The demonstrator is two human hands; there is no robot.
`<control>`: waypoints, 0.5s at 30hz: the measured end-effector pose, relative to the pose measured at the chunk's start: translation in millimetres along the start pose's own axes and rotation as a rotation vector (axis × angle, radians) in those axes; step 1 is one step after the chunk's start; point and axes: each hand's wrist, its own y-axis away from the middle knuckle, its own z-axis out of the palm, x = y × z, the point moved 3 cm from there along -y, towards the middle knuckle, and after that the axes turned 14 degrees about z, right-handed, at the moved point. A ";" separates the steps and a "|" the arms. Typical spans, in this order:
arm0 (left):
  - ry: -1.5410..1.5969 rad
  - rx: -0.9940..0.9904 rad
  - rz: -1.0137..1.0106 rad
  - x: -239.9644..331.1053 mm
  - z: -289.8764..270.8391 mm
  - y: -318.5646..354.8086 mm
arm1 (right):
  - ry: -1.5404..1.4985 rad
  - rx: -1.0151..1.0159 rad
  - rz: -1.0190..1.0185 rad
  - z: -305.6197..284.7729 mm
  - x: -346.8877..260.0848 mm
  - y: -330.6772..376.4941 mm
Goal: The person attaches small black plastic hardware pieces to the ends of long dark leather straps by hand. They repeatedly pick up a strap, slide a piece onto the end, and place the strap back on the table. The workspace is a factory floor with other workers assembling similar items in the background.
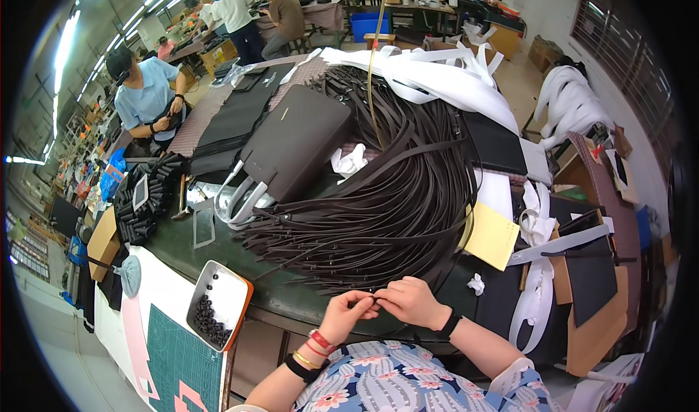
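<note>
At the near edge of the table my left hand (348, 316) and my right hand (413, 303) meet fingertip to fingertip. Both are closed in a pinch around a small dark piece (375, 300), mostly hidden by the fingers; I cannot tell if it is a strap's end or a loose part. Just beyond them spreads a large bundle of dark brown straps (378, 208), fanned in a curve across the table. To the left of my hands, a white bin with an orange outer side (237, 295) holds small black rings (211, 325).
A dark brown handbag (298, 139) with white-wrapped handles lies behind the straps. White strips (437, 84) are heaped at the back. A yellow notepad (491, 236) and cardboard box (597, 317) sit right, a green cutting mat (182, 361) left. A person (149, 95) works at the far left.
</note>
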 end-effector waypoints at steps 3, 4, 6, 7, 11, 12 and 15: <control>-0.015 -0.010 -0.023 0.8 -2.4 -3.4 | 0.015 -0.086 0.044 -5.1 -2.2 -4.4; 0.007 0.008 -0.066 -0.3 -6.3 -4.7 | -0.048 -0.090 0.108 -8.9 0.3 -6.2; 0.098 0.042 -0.117 -7.6 -17.9 -6.5 | -0.053 -0.121 0.202 -18.2 13.3 -5.6; 0.040 0.029 -0.131 -6.2 -18.0 -6.9 | -0.017 -0.107 0.204 -16.0 28.2 1.4; -0.381 -0.133 -0.027 -7.4 -13.7 -10.3 | 0.027 -0.079 0.021 -9.7 35.7 10.2; -0.536 -0.207 0.043 -3.4 -7.8 -12.7 | 0.053 -0.087 -0.010 -7.0 30.8 10.2; -0.780 -0.325 0.033 7.0 15.5 -17.9 | 0.040 -0.152 -0.035 16.3 27.9 14.6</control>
